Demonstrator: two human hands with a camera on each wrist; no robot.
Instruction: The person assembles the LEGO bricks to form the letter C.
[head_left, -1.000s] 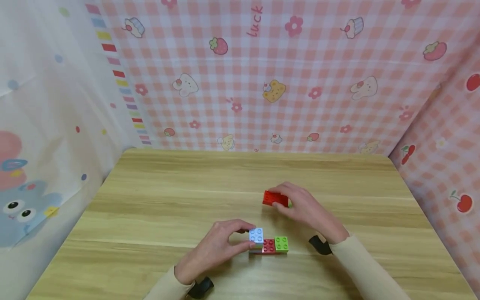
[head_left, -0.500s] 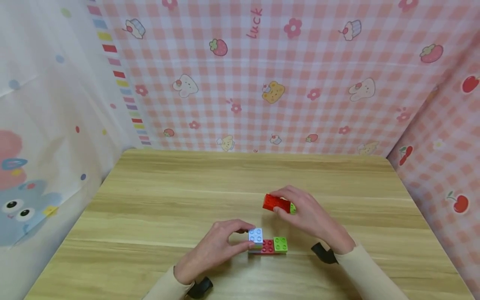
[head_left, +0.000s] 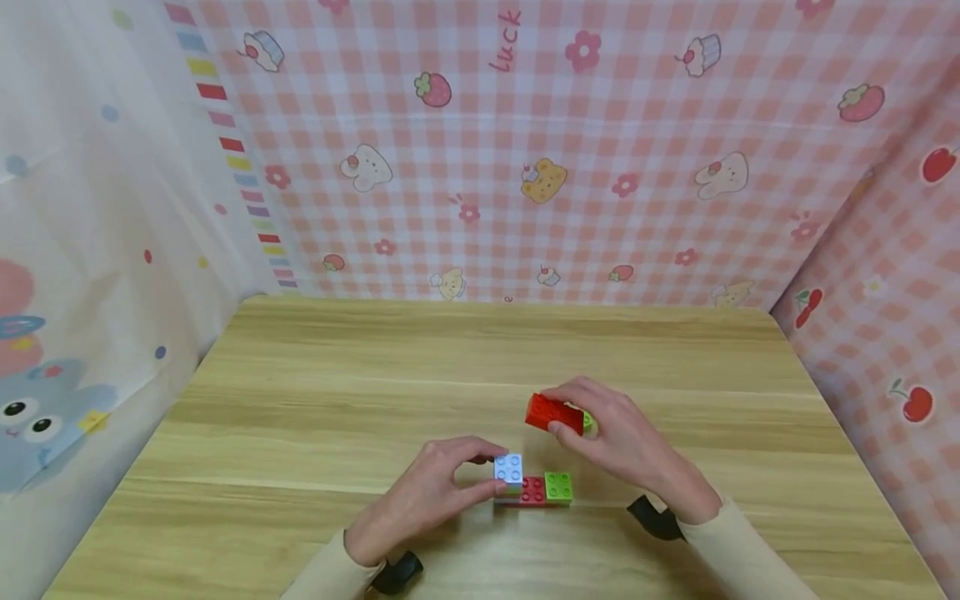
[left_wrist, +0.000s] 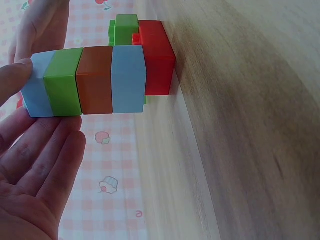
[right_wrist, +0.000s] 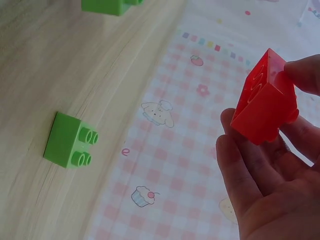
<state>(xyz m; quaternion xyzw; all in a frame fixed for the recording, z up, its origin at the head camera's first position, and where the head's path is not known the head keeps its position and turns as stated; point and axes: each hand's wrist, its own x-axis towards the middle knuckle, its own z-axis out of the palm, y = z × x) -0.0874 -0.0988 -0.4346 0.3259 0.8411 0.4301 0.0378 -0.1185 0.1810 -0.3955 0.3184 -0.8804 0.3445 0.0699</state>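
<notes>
My left hand (head_left: 423, 496) pinches the top light-blue toy brick (head_left: 508, 468) of a column between thumb and fingers. Beneath it, the left wrist view shows a green brick (left_wrist: 63, 82), a brown brick (left_wrist: 95, 80) and another light-blue brick (left_wrist: 128, 79), all standing on a long red brick (left_wrist: 160, 60). A green brick (head_left: 558, 486) sits on the red one's other end. Above the table, my right hand (head_left: 618, 429) grips a loose red brick (right_wrist: 270, 102), tilted so that its hollow underside shows in the right wrist view.
A separate green brick (right_wrist: 67, 140) lies on the wooden table (head_left: 337, 375), partly hidden behind the right hand in the head view. A pink checked cloth (head_left: 480, 233) rises along the table's back edge, with more printed cloth at both sides.
My right hand has come slightly nearer and to the right, turning the red brick it holds. More of the loose green brick shows behind it. My left hand keeps its hold on the column.
</notes>
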